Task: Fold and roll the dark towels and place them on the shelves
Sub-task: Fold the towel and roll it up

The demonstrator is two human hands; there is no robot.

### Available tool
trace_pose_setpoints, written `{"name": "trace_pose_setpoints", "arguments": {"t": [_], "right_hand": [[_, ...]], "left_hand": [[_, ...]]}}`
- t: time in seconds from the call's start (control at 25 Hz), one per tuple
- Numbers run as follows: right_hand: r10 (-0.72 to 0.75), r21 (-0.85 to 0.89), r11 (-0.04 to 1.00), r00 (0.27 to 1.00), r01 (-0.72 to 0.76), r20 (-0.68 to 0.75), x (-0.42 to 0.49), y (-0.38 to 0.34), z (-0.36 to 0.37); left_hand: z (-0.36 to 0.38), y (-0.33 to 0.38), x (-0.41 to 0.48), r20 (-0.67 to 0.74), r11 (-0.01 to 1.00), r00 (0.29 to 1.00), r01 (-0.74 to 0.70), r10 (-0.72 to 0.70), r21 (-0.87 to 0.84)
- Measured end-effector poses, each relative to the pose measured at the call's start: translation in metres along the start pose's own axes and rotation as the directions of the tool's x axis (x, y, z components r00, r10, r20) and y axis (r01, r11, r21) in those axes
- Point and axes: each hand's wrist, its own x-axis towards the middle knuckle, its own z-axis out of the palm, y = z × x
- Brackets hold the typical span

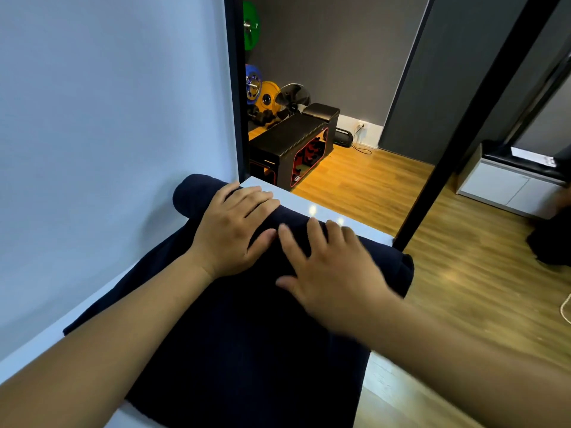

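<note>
Your dark towel (247,350) lies spread along a smooth, glossy white shelf top (287,199), its nap soft and matte against that shiny surface. The far end is wound into a thick, plump cylinder (191,196) that runs across the shelf, with one rounded end just beside the pale blue-grey wall (108,118). The unrolled part stretches flat towards you, and its right edge droops over the side of the shelf. Your left hand (231,230) rests on top of the roll, palm down, fingers together and gently curved over its round back, thumb out to the side; it presses rather than grips. Your right hand (333,267) lies just beside it, blurred, palm down with fingers spread and loose on the cloth at the foot of the roll, holding nothing. A slim black square post (463,134) rises at a slant from the shelf's far right corner. Beyond it is warm wood-plank floor (463,288), a black padded bench (290,134) with red-trimmed openings, round green (251,24), blue (251,83) and yellow (267,98) weight plates, a round fan (292,97), and a low white cabinet (506,186) with a dark cushioned top.
</note>
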Motion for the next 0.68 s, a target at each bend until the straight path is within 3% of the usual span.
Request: {"name": "trace_pose_setpoints", "arguments": {"t": [0.08,0.2,0.4,0.68], "right_hand": [[0.033,0.151,0.988,0.998,-0.026,-0.046,0.02,0.026,-0.012],[0.074,0.284,0.954,0.993,-0.098,0.096,0.036,0.045,-0.006],[0.032,0.17,0.985,0.999,-0.038,0.038,0.044,0.045,0.022],[0.129,-0.007,0.992,0.991,-0.129,-0.022,0.069,0.074,0.033]], "left_hand": [[-0.001,0.003,0.0,0.017,0.999,0.999,0.032,-0.031,-0.007],[0.0,0.005,0.003,0.016,0.999,0.999,0.032,-0.032,0.013],[0.011,0.0,0.018,0.042,1.0,0.999,-0.001,0.001,0.003],[0.041,-0.004,0.058,0.124,0.999,0.991,0.045,-0.047,0.016]]}}
